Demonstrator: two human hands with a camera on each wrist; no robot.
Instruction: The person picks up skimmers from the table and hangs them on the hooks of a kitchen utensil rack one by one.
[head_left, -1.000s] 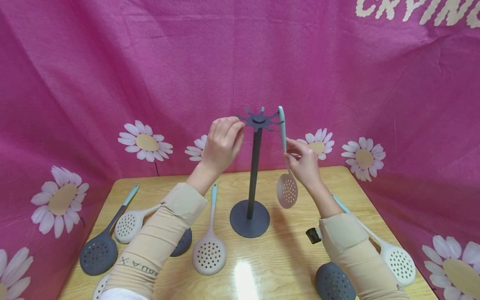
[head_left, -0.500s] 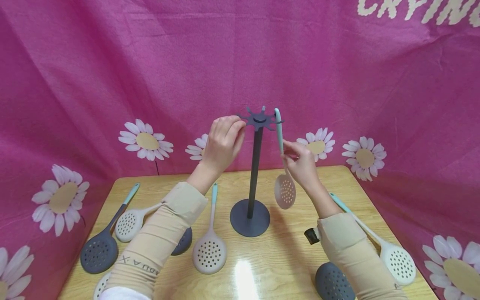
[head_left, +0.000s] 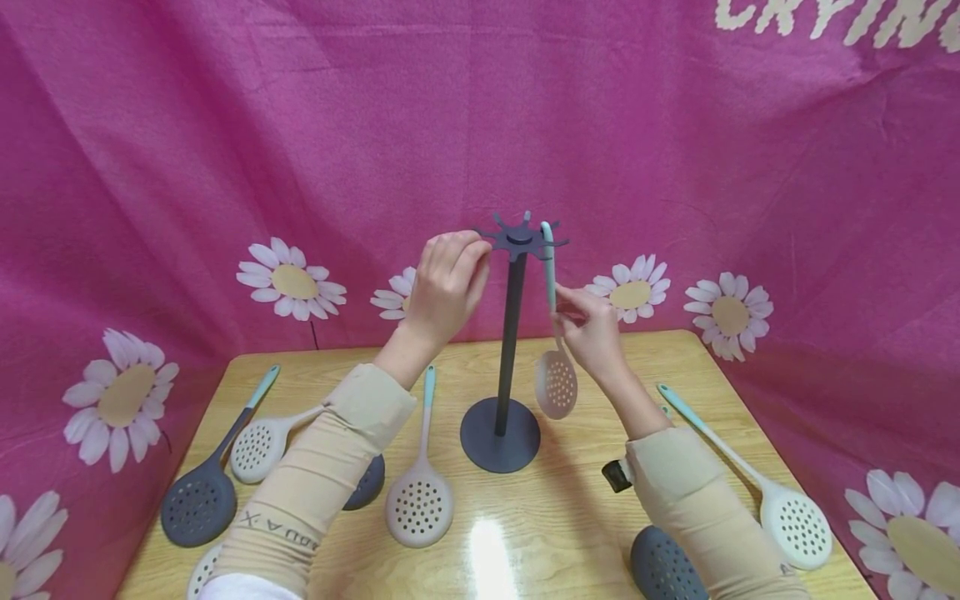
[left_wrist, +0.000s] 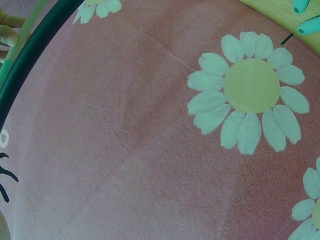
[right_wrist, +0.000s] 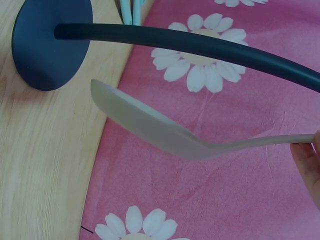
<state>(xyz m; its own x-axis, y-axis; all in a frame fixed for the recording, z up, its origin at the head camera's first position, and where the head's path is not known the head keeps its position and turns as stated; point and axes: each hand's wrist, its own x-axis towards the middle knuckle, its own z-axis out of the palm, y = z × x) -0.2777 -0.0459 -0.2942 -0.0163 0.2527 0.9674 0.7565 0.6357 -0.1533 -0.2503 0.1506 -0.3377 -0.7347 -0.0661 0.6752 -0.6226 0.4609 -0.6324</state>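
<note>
- Right now the pale skimmer [head_left: 557, 371] is pinched at its neck by the right hand [head_left: 592, 329], just under the mint handle [head_left: 550, 279], fingers and thumb closed in narrow.
- It is held in the air on the right-edge side of the dark stand [head_left: 512, 333], which is set on the table [head_left: 573, 533] about midway between left and right edges, nearer the far one.
- And the long axis: close to upright, roughly alongside the stand, handle end on top, bowl hung below; in the right wrist view the bowl is seen apart from the stand.
- Here is the crux: the handle end is overlapped with the spoked top [head_left: 519, 238] on its right side; whether it is hooked there cannot be told.
- Over on the left, the left hand [head_left: 446, 279] is placed at a spoke tip, fingers curled, the spoke apparently gripped.
- By far the nearer is the right hand; from the left, the skimmer is found across the stand.
</note>
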